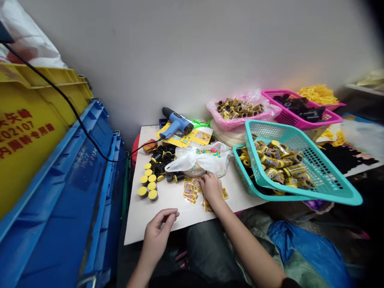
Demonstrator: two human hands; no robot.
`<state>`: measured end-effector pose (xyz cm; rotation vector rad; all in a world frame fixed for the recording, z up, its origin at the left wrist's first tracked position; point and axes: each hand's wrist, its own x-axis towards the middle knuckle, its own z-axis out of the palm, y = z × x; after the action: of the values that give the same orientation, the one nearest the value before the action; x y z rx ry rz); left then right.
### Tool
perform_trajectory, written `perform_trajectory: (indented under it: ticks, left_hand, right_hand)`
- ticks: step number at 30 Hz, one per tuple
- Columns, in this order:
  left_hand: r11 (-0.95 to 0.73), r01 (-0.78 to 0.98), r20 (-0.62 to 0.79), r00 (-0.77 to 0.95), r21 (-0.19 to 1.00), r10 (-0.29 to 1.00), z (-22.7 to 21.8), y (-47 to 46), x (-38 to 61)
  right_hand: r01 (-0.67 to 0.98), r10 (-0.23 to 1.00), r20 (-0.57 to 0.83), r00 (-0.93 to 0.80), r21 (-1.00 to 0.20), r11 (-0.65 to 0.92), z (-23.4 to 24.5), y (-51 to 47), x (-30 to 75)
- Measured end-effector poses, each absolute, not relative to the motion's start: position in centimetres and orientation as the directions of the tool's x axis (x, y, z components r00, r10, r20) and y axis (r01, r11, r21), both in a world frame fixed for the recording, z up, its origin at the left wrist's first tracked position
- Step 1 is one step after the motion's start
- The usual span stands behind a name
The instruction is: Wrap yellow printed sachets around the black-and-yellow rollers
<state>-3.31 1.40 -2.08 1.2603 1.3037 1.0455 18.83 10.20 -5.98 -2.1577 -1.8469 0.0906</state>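
Note:
My left hand (160, 227) hovers over the table's front edge, its fingers curled and the thumb tip close to them. Anything between those tips is too small to make out. Farther in, my right hand (212, 189) bends down over small yellow printed packets (190, 189), beside a white plastic bag (192, 158) holding colourful beads. Its fingertips are partly hidden, so what they pinch cannot be seen. Left of the packets stand several short black cylinders with yellow tops (152, 186). Loose black parts (162, 157) lie heaped behind them.
A blue heat gun (177, 125) rests on yellow printed cards (201, 137), its cord running left. Teal baskets (327, 176) with yellow-and-black pieces stand at right. Pink baskets (330, 117) sit behind. Blue crates (60, 200) and a yellow crate (36, 124) flank the table (135, 226).

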Motion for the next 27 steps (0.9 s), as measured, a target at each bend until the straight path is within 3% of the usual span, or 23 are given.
perform_trajectory:
  ticks: [7,12,16,18,20,23,25,27]
  left_hand:
    - [0.034,0.128,-0.045,0.081,0.991,0.996,-1.4,1.3,-2.8]
    - [0.031,0.173,-0.042,0.061,0.984,0.997,-1.5,1.2,-2.9]
    - [-0.061,0.103,0.064,-0.023,0.993,0.998,-1.1,2.2,-1.5]
    - [-0.026,0.000,0.026,-0.031,1.000,0.999,-1.0,2.8,-0.5]
    - [0.062,-0.092,-0.065,-0.030,0.994,0.997,-1.0,3.0,0.3]
    - [0.146,-0.230,-0.175,-0.112,0.962,0.978,-1.3,2.6,0.8]
    - [0.175,-0.322,-0.233,-0.150,0.930,0.961,-1.7,2.2,0.6]
    - [0.227,-0.378,-0.288,-0.112,0.897,0.951,-2.0,1.9,0.0]
  right_hand:
    - [0.947,0.979,0.176,0.104,-0.319,-0.043,-6.0,10.8,19.5]
    - [0.873,0.987,0.159,0.035,-0.485,0.047,-4.2,9.2,19.8]
    - [0.523,0.969,0.144,-0.198,-0.821,0.229,-1.7,6.5,18.6]
    - [0.339,0.939,0.172,-0.297,-0.900,0.272,-1.0,5.5,17.7]
    - [0.152,0.948,0.163,-0.275,-0.966,0.210,-0.9,4.7,16.5]
    - [-0.142,0.976,0.036,-0.215,-0.990,0.005,-2.0,3.9,14.6]
    - [-0.177,0.980,-0.030,-0.194,-0.982,-0.065,-2.8,3.6,13.5]
    - [-0.074,0.985,-0.025,-0.172,-0.997,-0.038,-3.2,3.5,12.8]
